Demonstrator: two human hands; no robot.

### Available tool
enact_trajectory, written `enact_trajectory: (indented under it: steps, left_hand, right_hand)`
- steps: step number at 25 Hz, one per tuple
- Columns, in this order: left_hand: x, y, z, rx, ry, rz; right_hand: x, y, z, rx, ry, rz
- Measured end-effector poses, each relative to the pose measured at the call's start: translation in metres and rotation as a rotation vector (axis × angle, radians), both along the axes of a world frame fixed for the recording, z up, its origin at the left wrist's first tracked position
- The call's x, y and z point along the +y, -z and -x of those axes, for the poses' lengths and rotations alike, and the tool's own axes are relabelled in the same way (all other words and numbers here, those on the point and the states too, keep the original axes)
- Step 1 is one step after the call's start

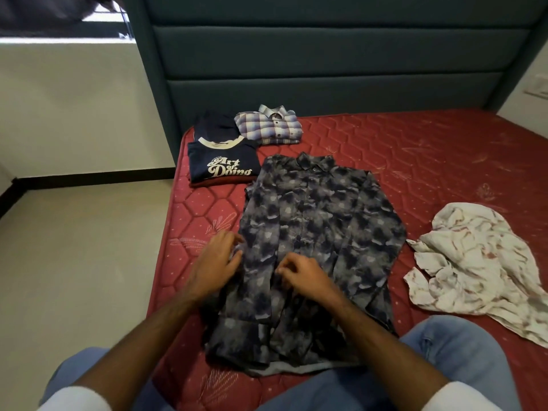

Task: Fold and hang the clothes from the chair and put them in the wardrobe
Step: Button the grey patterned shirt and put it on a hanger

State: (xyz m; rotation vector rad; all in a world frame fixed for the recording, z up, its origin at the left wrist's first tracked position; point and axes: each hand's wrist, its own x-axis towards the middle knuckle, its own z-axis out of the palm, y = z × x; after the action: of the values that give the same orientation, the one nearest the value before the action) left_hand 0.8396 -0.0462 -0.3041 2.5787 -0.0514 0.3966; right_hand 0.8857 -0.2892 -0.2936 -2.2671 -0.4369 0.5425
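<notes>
Shirt (320,232) on mattress (415,149)

Navy T-shirt (223,161): lettering is cut short by the fold, its last line half seen.
Dark garment (216,126): shape cannot be told.
Patterned shirt (314,247): middle is covered by the right hand (302,274).
White garment (477,262): clipped by the right edge.
</notes>
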Motion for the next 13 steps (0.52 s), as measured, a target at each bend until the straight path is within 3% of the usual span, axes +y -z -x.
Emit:
enact_trajectory:
  steps: [2,4,6,10,11,13]
  left_hand:
    - [-0.015,0.004,-0.022,-0.018,0.123,-0.325]
    - [-0.033,0.017,-0.05,0.039,0.301,-0.537]
    - [-0.046,0.034,-0.084,0.047,0.477,-0.656]
    - [-0.043,0.068,-0.159,0.097,0.532,-0.649]
    - [-0.041,0.075,-0.166,0.092,0.491,-0.614]
    - [-0.038,0.083,-0.169,0.064,0.375,-0.55]
  right_hand:
    - [-0.023,-0.005,-0.027,-0.329,0.019,0.253]
    - [-0.047,0.002,-0.043,-0.296,-0.094,0.415]
    - [-0.062,0.015,-0.043,-0.215,-0.35,0.482]
    - [-0.04,0.016,-0.091,0.055,-0.603,0.359]
    - [-0.031,0.021,-0.112,-0.017,-0.561,0.296]
    - [-0.021,0.042,-0.147,-0.395,-0.238,0.234]
